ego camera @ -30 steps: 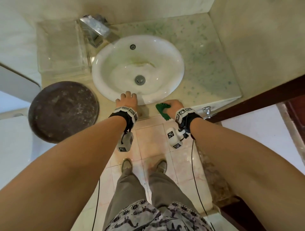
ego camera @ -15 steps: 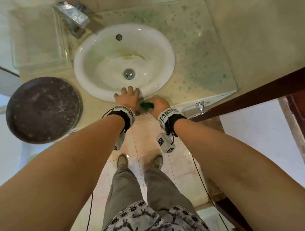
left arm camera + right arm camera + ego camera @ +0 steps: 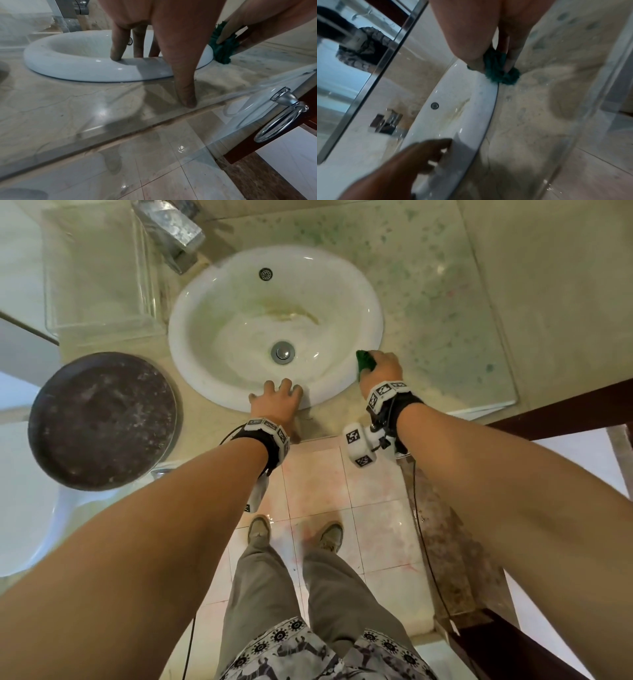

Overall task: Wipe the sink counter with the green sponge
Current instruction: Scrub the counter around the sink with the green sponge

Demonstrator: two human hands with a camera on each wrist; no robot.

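Note:
My right hand (image 3: 380,369) grips the green sponge (image 3: 365,361) and holds it down on the marble counter (image 3: 438,313), right at the right-hand rim of the white sink (image 3: 371,313). In the right wrist view the sponge (image 3: 496,70) is bunched between thumb and fingers against the sink edge. My left hand (image 3: 275,402) rests on the sink's near rim, fingers (image 3: 118,44) straight on the porcelain, thumb on the counter (image 3: 68,102). The left wrist view also shows the sponge (image 3: 223,50) to the right.
A chrome tap (image 3: 171,227) stands behind the sink. A glass tray (image 3: 92,268) sits at the back left, and a dark round pan (image 3: 102,419) at the front left. Green specks cover the counter's right part. A chrome towel ring (image 3: 281,115) hangs below the counter edge.
My right hand has carried the sponge from the counter's front edge, first left toward my left hand, then right and away along the sink rim. The left hand stayed on the near rim.

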